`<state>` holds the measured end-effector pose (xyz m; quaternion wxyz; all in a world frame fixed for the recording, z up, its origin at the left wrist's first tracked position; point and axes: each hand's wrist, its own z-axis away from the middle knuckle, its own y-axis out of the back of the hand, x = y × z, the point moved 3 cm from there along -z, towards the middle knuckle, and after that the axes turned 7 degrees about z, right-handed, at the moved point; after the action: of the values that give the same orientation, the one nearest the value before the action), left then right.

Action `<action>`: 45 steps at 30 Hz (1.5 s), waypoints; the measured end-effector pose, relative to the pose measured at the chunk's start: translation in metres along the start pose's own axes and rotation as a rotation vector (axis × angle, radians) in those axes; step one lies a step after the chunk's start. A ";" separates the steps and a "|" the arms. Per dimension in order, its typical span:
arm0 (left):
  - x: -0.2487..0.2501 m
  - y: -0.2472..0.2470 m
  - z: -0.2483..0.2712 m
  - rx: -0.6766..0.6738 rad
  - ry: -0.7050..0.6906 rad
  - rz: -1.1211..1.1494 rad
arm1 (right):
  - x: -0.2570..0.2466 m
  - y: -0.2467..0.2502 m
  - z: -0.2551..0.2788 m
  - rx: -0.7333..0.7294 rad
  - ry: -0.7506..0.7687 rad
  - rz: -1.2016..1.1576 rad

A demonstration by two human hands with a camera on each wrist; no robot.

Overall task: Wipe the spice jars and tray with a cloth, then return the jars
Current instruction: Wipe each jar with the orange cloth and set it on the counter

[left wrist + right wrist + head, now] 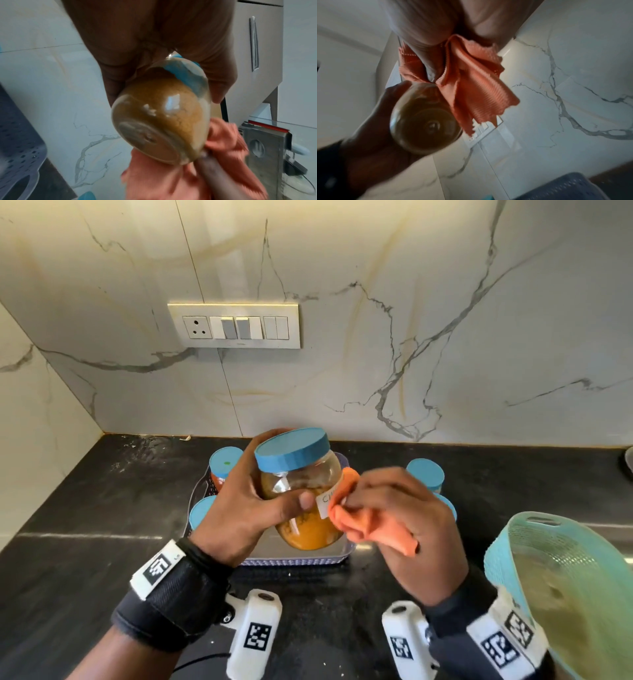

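1. Nearest the head camera, at the lower right, a teal basket [561,583] with a perforated wall fills the corner, tilted so that its inside faces the view.
2. Both wrists wear black straps with white marker blocks, above the dark countertop [85,508].
3. Left hand [239,508] grips a spice jar [305,501] held in the air above the tray [298,559]; the fingers curl round its far side and the thumb lies across the front, just below the blue lid [293,451].
4. Tilted with its lid toward the far left, the jar is clear and holds yellow-brown powder; a white label [323,503] with handwriting sits on its right side, partly hidden.
5. Right hand [400,522] has its fingers curled round a bunched orange cloth [370,525] and presses it against the jar's right side, over the label.
6. From the left wrist, the jar's base [145,136] faces the camera, and the cloth touches its lower right edge.
7. From the right wrist, the cloth [471,88] hangs from the fingers beside the jar [424,121].
8. Pale purple with a perforated wall, the tray sits on the countertop under the hands; two blue-lidded jars [224,462] stand at its left side.
9. Two more blue-lidded jars [426,470] stand right of the tray, the nearer one mostly hidden behind the right hand.
10. On the marble wall behind, a switch plate [234,326] is mounted.
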<state>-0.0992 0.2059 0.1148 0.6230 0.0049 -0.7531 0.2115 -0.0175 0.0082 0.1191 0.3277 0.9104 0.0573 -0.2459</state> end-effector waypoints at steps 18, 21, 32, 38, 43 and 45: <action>0.005 -0.024 -0.001 -0.215 0.058 0.152 | 0.002 0.016 -0.016 0.147 -0.158 -0.330; 0.008 -0.032 -0.001 -0.212 0.026 0.150 | 0.008 0.017 -0.024 0.138 -0.226 -0.415; -0.002 -0.025 -0.010 -0.138 0.021 -0.020 | 0.018 0.001 0.075 0.025 -0.623 -0.709; -0.021 -0.031 -0.027 -0.230 0.082 -0.425 | 0.038 0.025 0.093 0.164 -0.697 -0.522; -0.043 -0.047 -0.087 -0.316 0.090 -0.615 | 0.040 0.043 0.099 0.184 -0.705 -0.347; -0.052 -0.055 -0.121 -0.366 0.084 -0.699 | 0.041 0.052 0.100 0.216 -0.691 -0.314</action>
<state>0.0407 0.1818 0.0994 0.6781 0.1410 -0.7053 -0.1511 -0.0094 -0.0973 0.0622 0.1883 0.7833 0.0559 -0.5897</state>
